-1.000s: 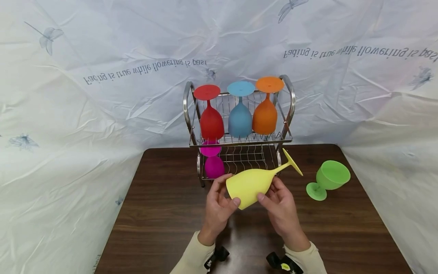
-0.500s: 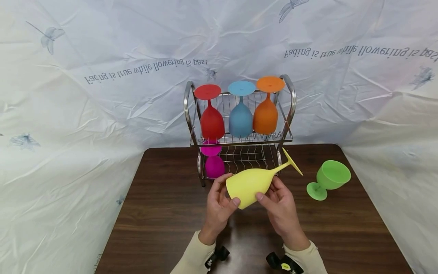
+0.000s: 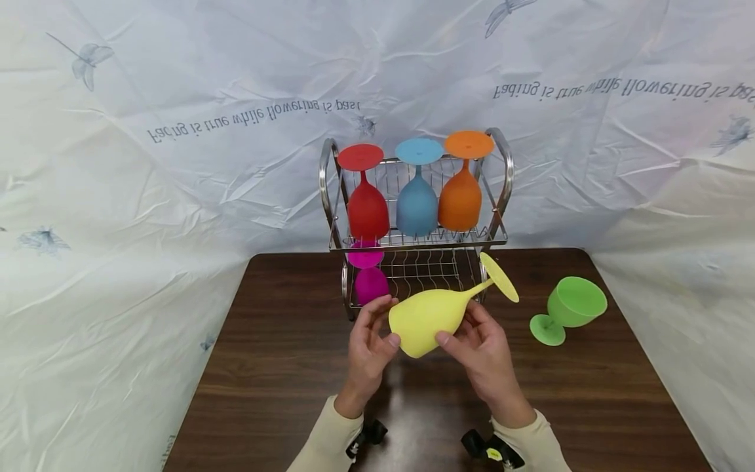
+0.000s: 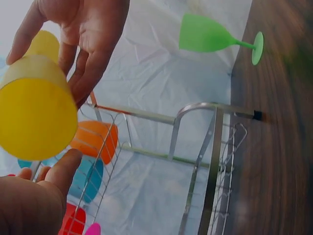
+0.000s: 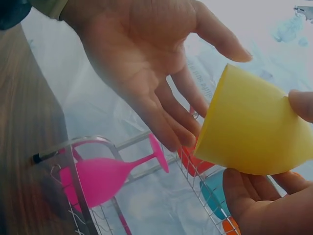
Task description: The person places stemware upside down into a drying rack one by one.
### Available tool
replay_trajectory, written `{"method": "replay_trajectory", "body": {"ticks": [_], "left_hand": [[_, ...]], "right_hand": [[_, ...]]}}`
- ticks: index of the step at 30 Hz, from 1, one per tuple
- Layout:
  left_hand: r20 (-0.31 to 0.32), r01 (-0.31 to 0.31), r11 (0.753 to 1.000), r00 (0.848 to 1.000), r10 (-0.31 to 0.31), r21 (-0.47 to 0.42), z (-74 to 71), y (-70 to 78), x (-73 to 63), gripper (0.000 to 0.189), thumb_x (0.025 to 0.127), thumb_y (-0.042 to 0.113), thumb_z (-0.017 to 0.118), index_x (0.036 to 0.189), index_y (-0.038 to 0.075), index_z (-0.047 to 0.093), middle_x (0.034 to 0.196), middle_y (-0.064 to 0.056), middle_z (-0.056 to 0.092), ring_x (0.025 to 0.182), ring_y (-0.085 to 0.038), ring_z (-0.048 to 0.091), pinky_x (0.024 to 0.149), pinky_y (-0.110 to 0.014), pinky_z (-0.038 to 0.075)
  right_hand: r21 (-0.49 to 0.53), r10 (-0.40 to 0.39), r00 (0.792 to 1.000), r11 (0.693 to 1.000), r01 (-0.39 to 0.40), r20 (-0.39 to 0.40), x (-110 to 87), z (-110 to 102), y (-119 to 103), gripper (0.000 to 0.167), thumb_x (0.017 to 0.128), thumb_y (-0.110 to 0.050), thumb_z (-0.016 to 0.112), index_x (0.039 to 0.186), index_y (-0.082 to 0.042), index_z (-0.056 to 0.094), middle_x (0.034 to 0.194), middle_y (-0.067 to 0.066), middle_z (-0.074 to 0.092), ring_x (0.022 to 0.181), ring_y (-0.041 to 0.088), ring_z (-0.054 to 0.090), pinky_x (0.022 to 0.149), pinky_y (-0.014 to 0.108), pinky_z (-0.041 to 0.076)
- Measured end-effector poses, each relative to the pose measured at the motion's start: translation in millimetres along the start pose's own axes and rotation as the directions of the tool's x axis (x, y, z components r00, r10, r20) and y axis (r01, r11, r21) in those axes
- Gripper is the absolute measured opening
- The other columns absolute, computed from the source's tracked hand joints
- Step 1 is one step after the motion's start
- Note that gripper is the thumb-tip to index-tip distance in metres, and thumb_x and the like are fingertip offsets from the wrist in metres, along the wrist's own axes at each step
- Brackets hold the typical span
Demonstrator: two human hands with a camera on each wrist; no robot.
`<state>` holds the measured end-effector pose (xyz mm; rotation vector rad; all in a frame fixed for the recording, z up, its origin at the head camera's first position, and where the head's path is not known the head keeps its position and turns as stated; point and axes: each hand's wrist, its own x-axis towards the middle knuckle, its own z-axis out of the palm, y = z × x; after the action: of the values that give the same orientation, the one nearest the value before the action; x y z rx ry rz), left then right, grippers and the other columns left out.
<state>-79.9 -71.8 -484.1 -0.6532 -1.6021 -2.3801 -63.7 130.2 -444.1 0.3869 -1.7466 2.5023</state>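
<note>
A yellow plastic goblet (image 3: 426, 321) is held tilted over the table, mouth toward the lower left and foot toward the upper right. My right hand (image 3: 486, 357) grips its bowl near the stem, thumb in front and fingers behind. The left hand (image 3: 367, 354) is spread around the goblet's rim. In the right wrist view the left thumb (image 5: 222, 36) stands off the rim, while the left fingertips lie close to it; whether they touch, I cannot tell. The left wrist view looks into the goblet's mouth (image 4: 39, 117), and the right hand (image 4: 90, 34) appears above it.
Behind the hands stands a two-tier metal rack (image 3: 421, 248). Red (image 3: 368, 210), blue (image 3: 417, 206) and orange (image 3: 460, 203) goblets sit upside down on top. A magenta goblet (image 3: 371, 285) is inverted below, at left. A green goblet (image 3: 575, 303) stands on the table (image 3: 271, 367) at right.
My left hand has loosened and drawn slightly left, its thumb coming away from the rim. The goblet has turned a little in my right hand, showing more of its foot.
</note>
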Motion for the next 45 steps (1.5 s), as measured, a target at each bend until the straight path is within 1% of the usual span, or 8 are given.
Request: {"method": "replay_trajectory", "body": {"ticks": [5,10,14,19,26,34,39,45], "left_hand": [[-0.015,-0.045,0.997,0.999,0.046,0.064,-12.9,-0.7,1.2,0.055,0.102,0.008,0.064,0.145,-0.018,0.043,0.144,-0.009,0.06,0.134,-0.024,0.06,0.107,-0.031,0.057],[-0.068,0.009,0.992,0.998,0.0,0.128,-25.4,-0.3,0.2,0.052,0.101,0.003,0.061,0.147,-0.014,0.045,0.144,-0.009,0.059,0.136,-0.027,0.059,0.107,-0.041,0.058],[-0.142,0.054,0.968,0.99,-0.019,0.244,-32.4,-1.4,0.7,0.051,0.1,0.0,0.06,0.149,-0.008,0.049,0.146,-0.014,0.058,0.136,-0.022,0.06,0.109,-0.037,0.057],[-0.253,0.127,0.913,0.967,-0.027,0.388,-41.1,-6.9,5.7,0.048,0.1,0.004,0.068,0.147,0.002,0.057,0.144,-0.015,0.06,0.132,-0.017,0.061,0.11,-0.033,0.056],[-0.395,0.248,0.814,0.918,-0.024,0.525,-60.5,-19.4,18.6,0.043,0.099,0.019,0.077,0.14,0.011,0.066,0.135,-0.014,0.064,0.129,-0.028,0.063,0.113,-0.057,0.05],[-0.449,0.299,0.739,0.893,0.005,0.603,-78.4,-30.2,31.1,0.046,0.099,0.015,0.076,0.142,0.005,0.064,0.133,-0.019,0.063,0.126,-0.039,0.062,0.11,-0.058,0.054],[-0.456,0.317,0.682,0.89,0.027,0.659,-89.0,-40.9,35.2,0.045,0.098,0.016,0.077,0.14,0.006,0.065,0.129,-0.015,0.065,0.118,-0.032,0.064,0.101,-0.057,0.058],[-0.469,0.325,0.666,0.882,0.042,0.671,-97.6,-52.0,40.9,0.042,0.097,0.013,0.077,0.138,0.007,0.067,0.127,-0.017,0.066,0.118,-0.032,0.065,0.098,-0.058,0.06]], "right_hand": [[-0.086,-0.013,1.0,0.996,0.012,-0.004,2.6,-3,-1,0.064,0.088,0.017,0.071,0.148,0.005,0.05,0.134,0.008,0.065,0.119,0.015,0.069,0.098,0.027,0.061],[-0.228,-0.049,0.998,0.973,0.039,-0.038,5.9,-5,2,0.069,0.084,0.017,0.076,0.148,0.004,0.053,0.142,0.002,0.063,0.121,0.012,0.068,0.102,0.023,0.058],[-0.352,-0.1,0.994,0.932,0.08,-0.039,8.4,-6,8,0.072,0.081,0.015,0.08,0.147,0.0,0.056,0.143,0.004,0.063,0.122,0.011,0.067,0.101,0.02,0.057],[-0.463,-0.156,0.988,0.876,0.137,-0.003,12.1,-6,16,0.072,0.08,0.007,0.087,0.145,-0.005,0.059,0.139,0.012,0.064,0.122,0.01,0.066,0.099,0.019,0.057],[-0.645,-0.158,0.986,0.749,0.15,0.045,19.0,-9,27,0.073,0.081,-0.014,0.093,0.146,-0.017,0.059,0.139,0.002,0.063,0.125,0.012,0.062,0.099,0.02,0.057],[-0.715,-0.121,0.991,0.688,0.128,0.06,32.6,-10,40,0.074,0.082,-0.021,0.093,0.147,-0.017,0.059,0.142,0.003,0.063,0.128,0.023,0.063,0.102,0.052,0.058],[-0.732,-0.087,0.995,0.674,0.101,0.057,40.2,-10,49,0.073,0.081,-0.023,0.094,0.145,-0.013,0.061,0.14,0.006,0.063,0.129,0.027,0.062,0.105,0.056,0.057],[-0.739,-0.07,0.995,0.667,0.094,0.064,52.7,-10,61,0.074,0.081,-0.025,0.094,0.146,-0.011,0.06,0.136,0.01,0.064,0.124,0.029,0.063,0.1,0.058,0.058]]}}
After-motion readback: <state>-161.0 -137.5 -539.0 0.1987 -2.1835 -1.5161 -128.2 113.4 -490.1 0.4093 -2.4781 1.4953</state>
